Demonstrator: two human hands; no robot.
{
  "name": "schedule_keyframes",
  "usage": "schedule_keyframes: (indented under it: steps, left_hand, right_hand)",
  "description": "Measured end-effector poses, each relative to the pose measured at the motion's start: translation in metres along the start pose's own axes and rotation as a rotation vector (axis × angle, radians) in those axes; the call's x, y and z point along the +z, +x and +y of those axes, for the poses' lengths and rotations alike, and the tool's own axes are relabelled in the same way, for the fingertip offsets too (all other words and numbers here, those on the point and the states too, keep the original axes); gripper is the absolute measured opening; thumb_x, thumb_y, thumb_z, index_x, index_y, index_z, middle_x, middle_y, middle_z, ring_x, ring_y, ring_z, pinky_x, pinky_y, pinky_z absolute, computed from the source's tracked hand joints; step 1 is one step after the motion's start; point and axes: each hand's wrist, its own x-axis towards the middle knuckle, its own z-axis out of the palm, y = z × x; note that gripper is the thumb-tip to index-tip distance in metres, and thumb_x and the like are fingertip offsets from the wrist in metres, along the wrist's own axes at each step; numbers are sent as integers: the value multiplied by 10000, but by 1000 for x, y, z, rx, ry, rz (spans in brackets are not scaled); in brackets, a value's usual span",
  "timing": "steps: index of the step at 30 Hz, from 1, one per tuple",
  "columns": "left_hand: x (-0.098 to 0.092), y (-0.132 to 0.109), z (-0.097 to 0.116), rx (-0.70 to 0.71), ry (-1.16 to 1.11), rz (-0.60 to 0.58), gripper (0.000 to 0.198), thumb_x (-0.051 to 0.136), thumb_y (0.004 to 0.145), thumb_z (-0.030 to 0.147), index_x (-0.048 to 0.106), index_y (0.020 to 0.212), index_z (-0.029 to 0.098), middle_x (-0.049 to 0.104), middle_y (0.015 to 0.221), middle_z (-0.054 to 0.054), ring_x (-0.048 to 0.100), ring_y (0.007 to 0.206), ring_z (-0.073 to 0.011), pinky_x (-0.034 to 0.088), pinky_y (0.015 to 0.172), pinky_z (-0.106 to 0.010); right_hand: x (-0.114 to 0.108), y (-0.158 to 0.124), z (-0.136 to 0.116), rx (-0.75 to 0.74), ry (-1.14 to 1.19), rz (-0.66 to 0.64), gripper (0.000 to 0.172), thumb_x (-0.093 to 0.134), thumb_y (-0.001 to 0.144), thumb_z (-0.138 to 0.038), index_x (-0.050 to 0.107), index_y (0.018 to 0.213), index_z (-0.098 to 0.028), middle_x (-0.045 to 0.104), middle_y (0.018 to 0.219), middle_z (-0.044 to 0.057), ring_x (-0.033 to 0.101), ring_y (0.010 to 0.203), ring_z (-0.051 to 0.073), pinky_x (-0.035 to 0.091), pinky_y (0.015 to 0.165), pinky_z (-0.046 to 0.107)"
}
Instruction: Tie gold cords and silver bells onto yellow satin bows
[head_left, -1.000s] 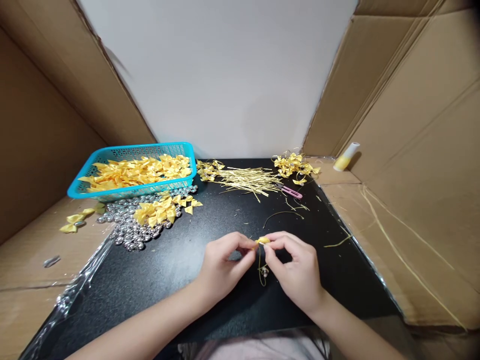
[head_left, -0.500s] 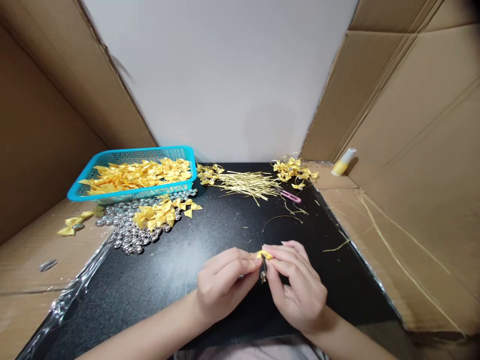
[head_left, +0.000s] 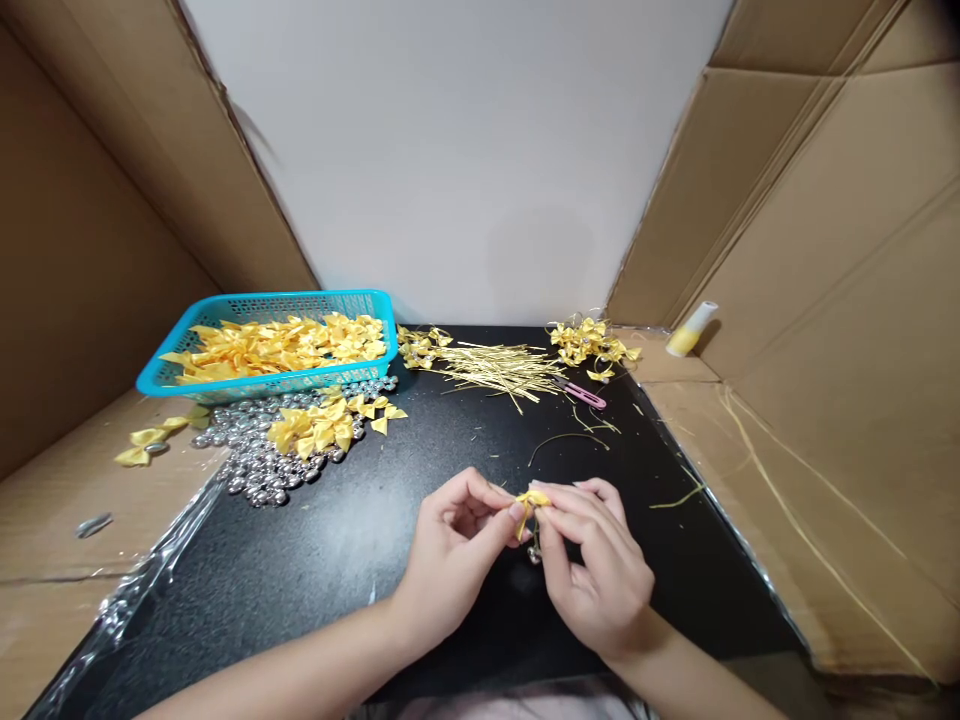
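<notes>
My left hand [head_left: 461,555] and my right hand [head_left: 600,565] meet over the front of the black table. Between their fingertips is a small yellow ribbon bow [head_left: 534,497], pinched from both sides. A silver bell-like bead [head_left: 534,554] hangs just beneath the bow on a thin dark tie, beside my right fingers. My left thumb and forefinger press the bow's left end, and the right fingers cover part of its other end.
A blue basket [head_left: 270,388] of yellow bows stands back left. Silver beads [head_left: 255,470] and loose bows [head_left: 315,428] lie before it. Gold twist ties [head_left: 502,372], pink snips [head_left: 583,394], beaded bows [head_left: 589,343] and a thread spool [head_left: 691,330] sit farther back.
My left hand has turned, its thumb now showing on the bow's left end. More of the bow is visible, and the bead still hangs below. My right hand has hardly moved.
</notes>
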Motion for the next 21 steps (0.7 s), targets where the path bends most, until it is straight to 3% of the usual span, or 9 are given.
schedule_keyframes:
  steps: [7, 15, 21]
  left_hand:
    - [2, 0, -1, 83, 73, 36, 183, 759, 752, 232, 616, 676, 149, 676, 649, -3, 623, 582, -103, 538, 573, -191]
    - [0, 4, -1, 83, 97, 69, 186, 760, 745, 230, 612, 671, 144, 668, 616, -1, 626, 550, -98, 540, 539, -181]
    - [-1, 5, -1, 189, 204, 61, 125, 727, 757, 164, 637, 671, 146, 676, 627, -5, 622, 569, -94, 529, 554, -169]
  right_hand:
    - [0, -1, -1, -1, -22, -11, 180, 578, 836, 15, 600, 918, -144, 766, 874, 123, 739, 792, 203, 496, 781, 392]
    - [0, 0, 3, 48, 42, -48, 196, 575, 824, 22, 587, 902, -157, 766, 892, 112, 743, 807, 207, 491, 803, 392]
    - [1, -1, 3, 72, 45, -70, 207, 570, 832, 19, 591, 908, -172, 763, 891, 93, 738, 814, 204, 488, 794, 385]
